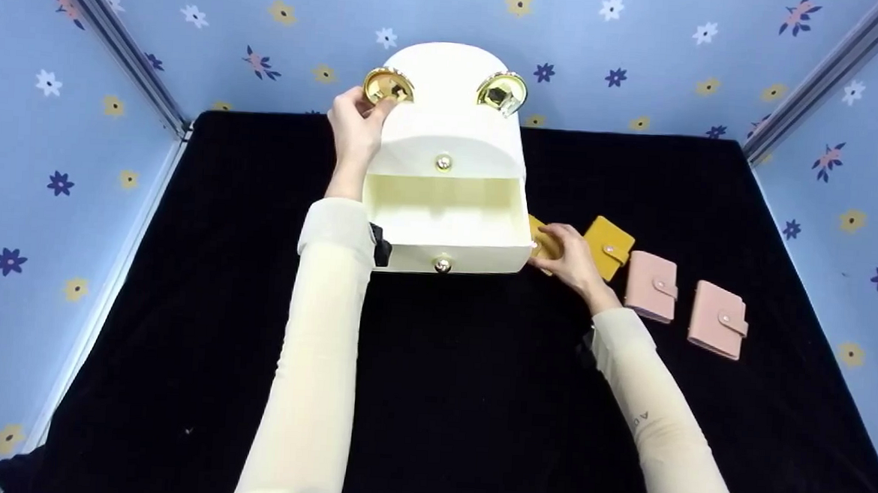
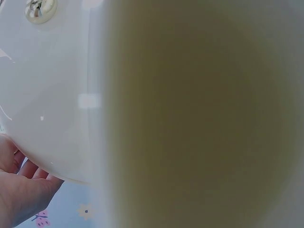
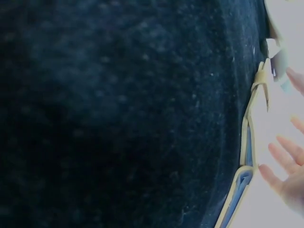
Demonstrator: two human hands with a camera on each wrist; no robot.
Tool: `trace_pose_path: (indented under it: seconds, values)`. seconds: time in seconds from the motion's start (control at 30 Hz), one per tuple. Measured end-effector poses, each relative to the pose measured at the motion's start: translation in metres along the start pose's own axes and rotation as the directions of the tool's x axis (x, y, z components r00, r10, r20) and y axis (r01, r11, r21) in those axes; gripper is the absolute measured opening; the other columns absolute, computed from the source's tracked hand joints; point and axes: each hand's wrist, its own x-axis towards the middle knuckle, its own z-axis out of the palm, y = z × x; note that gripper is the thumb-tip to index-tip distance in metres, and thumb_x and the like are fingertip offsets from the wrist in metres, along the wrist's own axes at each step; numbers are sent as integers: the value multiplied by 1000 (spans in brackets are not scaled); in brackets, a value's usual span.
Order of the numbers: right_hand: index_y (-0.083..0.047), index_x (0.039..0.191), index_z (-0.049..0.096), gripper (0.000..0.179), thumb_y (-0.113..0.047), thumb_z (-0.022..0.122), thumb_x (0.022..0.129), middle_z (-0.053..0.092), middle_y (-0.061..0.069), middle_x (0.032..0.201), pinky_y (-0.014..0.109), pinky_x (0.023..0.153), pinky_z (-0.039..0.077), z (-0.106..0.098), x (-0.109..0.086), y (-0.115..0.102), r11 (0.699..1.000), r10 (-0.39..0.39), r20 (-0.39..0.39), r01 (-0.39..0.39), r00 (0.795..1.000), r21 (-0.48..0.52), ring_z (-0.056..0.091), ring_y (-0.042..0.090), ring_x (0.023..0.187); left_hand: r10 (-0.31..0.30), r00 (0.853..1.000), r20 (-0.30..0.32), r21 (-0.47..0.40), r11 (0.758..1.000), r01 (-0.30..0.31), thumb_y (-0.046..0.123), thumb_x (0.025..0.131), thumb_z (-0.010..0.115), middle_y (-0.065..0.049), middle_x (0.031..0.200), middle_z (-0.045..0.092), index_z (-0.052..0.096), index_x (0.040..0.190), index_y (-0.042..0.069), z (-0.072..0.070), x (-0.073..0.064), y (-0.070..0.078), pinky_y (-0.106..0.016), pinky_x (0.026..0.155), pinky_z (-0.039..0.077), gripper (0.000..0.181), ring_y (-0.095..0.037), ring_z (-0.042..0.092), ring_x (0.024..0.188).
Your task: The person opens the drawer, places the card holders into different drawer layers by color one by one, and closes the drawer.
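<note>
A white drawer cabinet (image 1: 449, 119) bears two round gold mirror-like cups, the left cup (image 1: 389, 86) and the right cup (image 1: 502, 93). Its lower drawer (image 1: 449, 259) is pulled out, the inside bare. My left hand (image 1: 355, 129) grips the cabinet's upper left edge beside the left cup, thumb in front; the left wrist view shows its fingers bent at that white edge. Right of the drawer, my right hand (image 1: 568, 257) reaches over a yellow card holder (image 1: 536, 227), partly hidden, thumb and fingers spread around it. The right wrist view shows these fingers (image 3: 284, 159) apart and fairly straight.
Another yellow card holder (image 1: 609, 244) with a snap strap lies right of my right hand. Farther right lie a pink card holder (image 1: 650, 286) and a second pink card holder (image 1: 718, 320). Black cloth (image 1: 463, 368) covers the table; flowered blue walls (image 1: 644, 54) surround it.
</note>
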Motion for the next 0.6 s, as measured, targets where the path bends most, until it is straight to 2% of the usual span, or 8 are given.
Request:
trace_pose_path:
  seconds: [0.33,0.6]
  values:
    - [3,122,49,68,-26,78,67,42,23,127,41,99,24,-1,6,9,999,52,77,-51,996,-12,36,32,119,6,1000,3,22,1000,-6,24,85,60,-7,90,63,64,100,8,-1,0,0,-24,74,41,23,-13,56,83]
    - [1,129,42,78,-28,78,66,37,21,132,39,101,21,0,10,11,995,95,166,-92,982,-28,31,31,123,-1,1000,-3,18,1000,1,25,84,61,-6,86,63,64,96,7,0,-1,1,-23,73,41,21,-14,57,81]
